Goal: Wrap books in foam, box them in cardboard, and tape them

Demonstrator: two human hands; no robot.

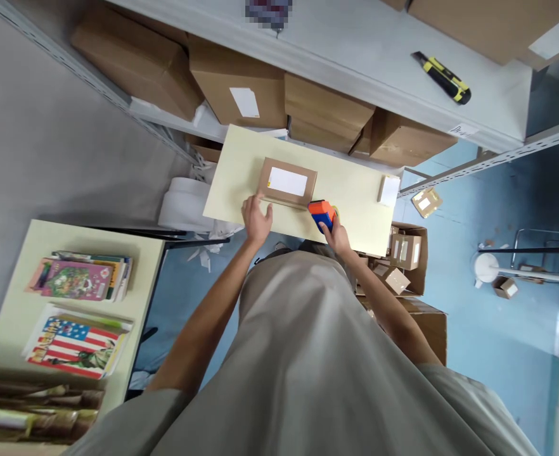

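Grey shirt (303, 354) fills foreground | L hand (257, 218) flat, fingers spread, pressing parcel (288, 183) at desk (241, 171) ctr | R hand (337, 235) gripping orange-blue tape dispenser (321, 213), 4 o'clock of parcel | knife (442, 77) on shelf, 1 o'clock.

We cannot read the white label (288, 182) on the flat cardboard parcel (286, 183); it is too small. Our right hand (339, 235) covers the rear of the orange and blue tape dispenser (321, 213), so the grip itself is hidden (only the front of the tool shows). Our shirt (303, 354) blocks the near edge of the pale table (355, 202) and part of the open carton (410, 253) on the floor. A patch on the top shelf (355, 44) is blurred out. The stacked books (77, 278) at left have titles too small to read, and the rolls (32, 411) below them are cut off by the picture's edge.
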